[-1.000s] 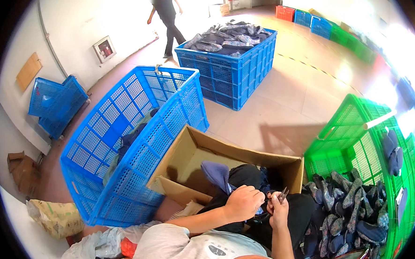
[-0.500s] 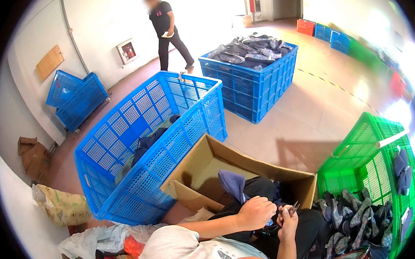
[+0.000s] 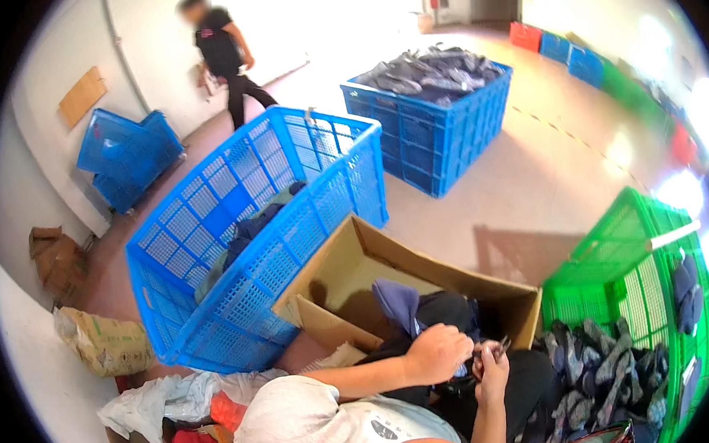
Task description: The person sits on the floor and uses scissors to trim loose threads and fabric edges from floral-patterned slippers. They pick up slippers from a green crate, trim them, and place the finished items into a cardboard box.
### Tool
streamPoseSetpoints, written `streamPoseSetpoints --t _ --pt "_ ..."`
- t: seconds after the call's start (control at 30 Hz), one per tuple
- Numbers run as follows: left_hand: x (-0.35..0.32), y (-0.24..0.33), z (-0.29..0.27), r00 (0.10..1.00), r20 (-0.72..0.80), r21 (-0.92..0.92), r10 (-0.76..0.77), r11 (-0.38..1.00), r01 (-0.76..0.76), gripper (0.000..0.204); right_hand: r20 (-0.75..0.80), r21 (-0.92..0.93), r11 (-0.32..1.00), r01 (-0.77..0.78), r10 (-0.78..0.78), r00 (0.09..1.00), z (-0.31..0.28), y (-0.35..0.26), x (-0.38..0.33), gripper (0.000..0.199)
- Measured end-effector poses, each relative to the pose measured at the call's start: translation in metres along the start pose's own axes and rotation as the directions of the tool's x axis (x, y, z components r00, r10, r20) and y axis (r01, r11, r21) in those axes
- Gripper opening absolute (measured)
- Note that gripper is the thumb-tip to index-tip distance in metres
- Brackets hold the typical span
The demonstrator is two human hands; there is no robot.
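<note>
In my right hand is a pair of small dark snips, pointed tips up, gripped in closed fingers. My left hand is curled into a fist close beside it, across my lap; what its fingers hold, if anything, is hidden. Dark cloth lies below the two hands, partly covered. A navy cloth piece stands up by my left hand, in front of the open cardboard box.
A large blue crate with dark cloth stands at left. Behind it, another blue crate is heaped with dark patterned pieces. At right, a green crate holds similar pieces. A person walks near the far wall.
The person in black has walked left along the wall. My view has shifted slightly. My left hand has dipped a little closer to my right, which still grips the snips.
</note>
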State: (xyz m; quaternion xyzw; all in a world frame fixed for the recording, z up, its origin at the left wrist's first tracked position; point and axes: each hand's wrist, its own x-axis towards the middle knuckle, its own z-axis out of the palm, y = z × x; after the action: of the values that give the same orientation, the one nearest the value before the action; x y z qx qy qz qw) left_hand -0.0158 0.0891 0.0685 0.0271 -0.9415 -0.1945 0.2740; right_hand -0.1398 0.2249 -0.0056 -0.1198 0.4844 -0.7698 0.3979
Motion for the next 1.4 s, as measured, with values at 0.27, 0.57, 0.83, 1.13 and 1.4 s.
streamPoseSetpoints --t 0.27,0.57,0.83,1.13,1.4 --pt "0.004 -0.007 0.006 0.997 -0.012 -0.052 -0.073 0.996 0.072 0.003 0.198 -0.314 0.939 0.141 -0.081 0.977 -0.011 -0.018 -0.006 0.043" --pt "0.014 -0.008 -0.001 0.994 0.004 -0.216 -0.110 0.970 0.108 0.006 0.315 -0.484 0.867 0.117 0.048 0.948 -0.039 -0.025 -0.010 0.023" --pt "0.014 -0.010 0.002 0.990 0.028 -0.245 -0.138 0.959 0.141 0.010 0.384 -0.629 0.745 0.221 0.050 0.922 -0.018 -0.038 -0.005 0.021" --pt "0.018 -0.008 0.005 0.990 0.054 -0.216 -0.133 0.966 0.141 0.007 0.368 -0.605 0.775 0.181 0.071 0.927 -0.015 -0.033 -0.001 0.018" --pt "0.020 -0.009 0.005 0.991 0.054 -0.223 -0.125 0.966 0.134 0.008 0.345 -0.570 0.801 0.182 0.032 0.938 -0.014 -0.028 0.001 0.015"
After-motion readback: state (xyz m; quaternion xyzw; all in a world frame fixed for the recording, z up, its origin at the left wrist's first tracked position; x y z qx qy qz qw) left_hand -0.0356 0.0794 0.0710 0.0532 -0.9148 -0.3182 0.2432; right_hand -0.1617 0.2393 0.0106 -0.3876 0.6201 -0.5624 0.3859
